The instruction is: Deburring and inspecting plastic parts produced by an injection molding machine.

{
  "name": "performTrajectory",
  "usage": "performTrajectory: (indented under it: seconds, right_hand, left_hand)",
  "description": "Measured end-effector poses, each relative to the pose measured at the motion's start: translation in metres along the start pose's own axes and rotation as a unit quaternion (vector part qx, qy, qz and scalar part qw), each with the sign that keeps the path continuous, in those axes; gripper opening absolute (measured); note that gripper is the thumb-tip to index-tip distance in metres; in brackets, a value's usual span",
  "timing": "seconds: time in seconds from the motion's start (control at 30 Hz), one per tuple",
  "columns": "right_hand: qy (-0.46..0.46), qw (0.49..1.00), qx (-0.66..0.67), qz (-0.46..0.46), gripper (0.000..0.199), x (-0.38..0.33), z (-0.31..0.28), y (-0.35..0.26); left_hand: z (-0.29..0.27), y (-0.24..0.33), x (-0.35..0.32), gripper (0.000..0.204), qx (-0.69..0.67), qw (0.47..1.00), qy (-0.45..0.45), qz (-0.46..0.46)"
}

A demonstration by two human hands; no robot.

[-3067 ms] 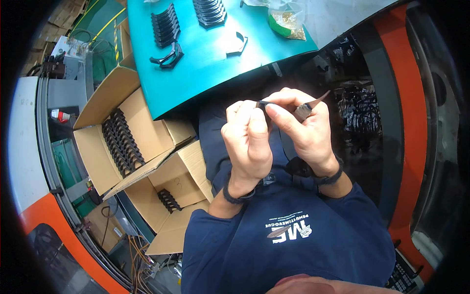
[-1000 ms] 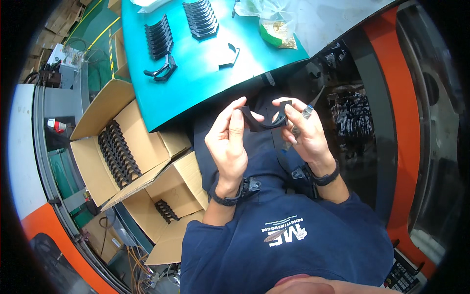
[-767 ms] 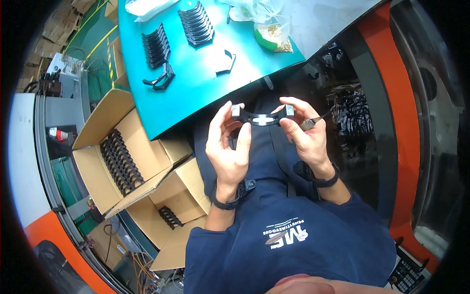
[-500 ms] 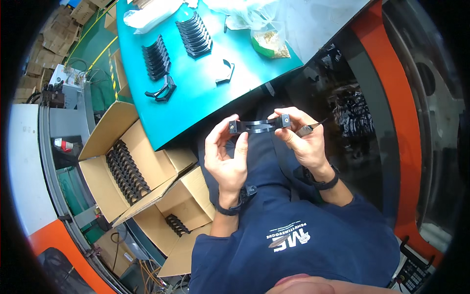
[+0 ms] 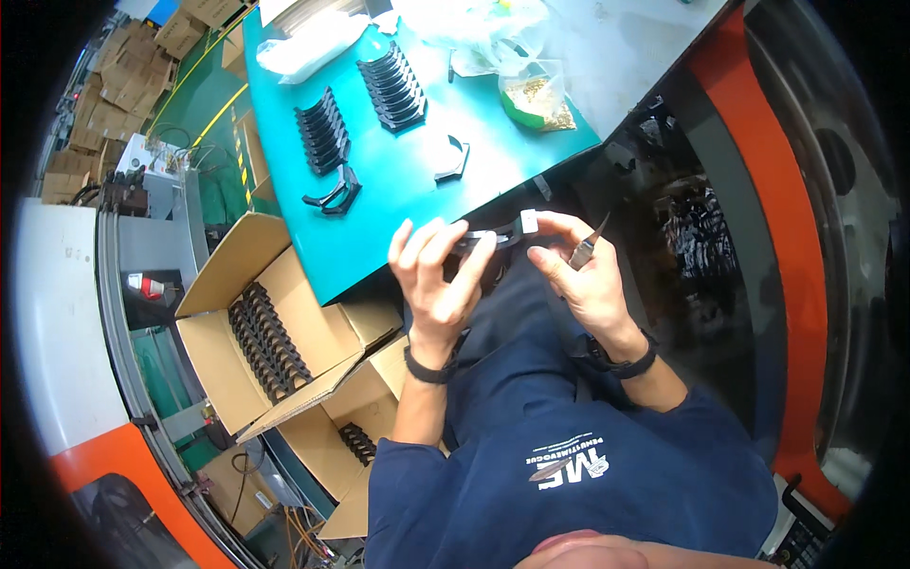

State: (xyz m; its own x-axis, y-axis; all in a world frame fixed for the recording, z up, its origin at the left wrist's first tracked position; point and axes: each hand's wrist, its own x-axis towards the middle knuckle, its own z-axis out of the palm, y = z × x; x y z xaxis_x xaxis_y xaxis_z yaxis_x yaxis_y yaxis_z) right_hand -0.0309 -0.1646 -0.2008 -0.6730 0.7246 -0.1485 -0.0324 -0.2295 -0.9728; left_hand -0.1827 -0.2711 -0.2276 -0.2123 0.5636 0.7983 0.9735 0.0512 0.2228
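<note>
A black curved bracket (image 5: 509, 233) is held up in front of my body, tilted, with a pale glare on its right end block. My left hand (image 5: 438, 289) has its left end between thumb and fingers, which partly cover it. Gripping the right end is my right hand (image 5: 592, 284), which also keeps a small pointed knife (image 5: 583, 251) tucked against its fingers, blade pointing up and away. On the green table (image 5: 398, 213) ahead lie a single curved bracket (image 5: 452, 159), another black bracket (image 5: 336, 192) and two rows of nested brackets (image 5: 392, 87) (image 5: 322, 133).
Left of me, an open cardboard box (image 5: 327, 318) holds rows of black brackets; a second box (image 5: 327, 446) nearer me holds several more. Clear plastic bags (image 5: 308, 47) and a bag of small brass-coloured pieces (image 5: 537, 100) lie on the table. Orange machine framing (image 5: 773, 237) stands at right.
The bracket has turned from level to tilted, its right end now higher. My left fingers have spread and shifted along it. The knife blade has swung upward. The whole view has shifted slightly.
</note>
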Motion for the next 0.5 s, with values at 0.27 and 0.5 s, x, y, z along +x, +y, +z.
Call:
performTrajectory:
  seconds: [0.27,0.5]
  right_hand:
    - [-0.007,0.999,0.039,-0.007,0.033,0.009,-0.007,0.002]
    - [0.016,0.999,0.037,0.023,0.029,0.024,-0.016,0.014]
  left_hand:
    - [0.007,0.006,-0.004,0.038,0.043,0.999,0.026,0.001]
    - [0.024,-0.034,0.010,0.033,0.033,0.998,-0.052,-0.019]
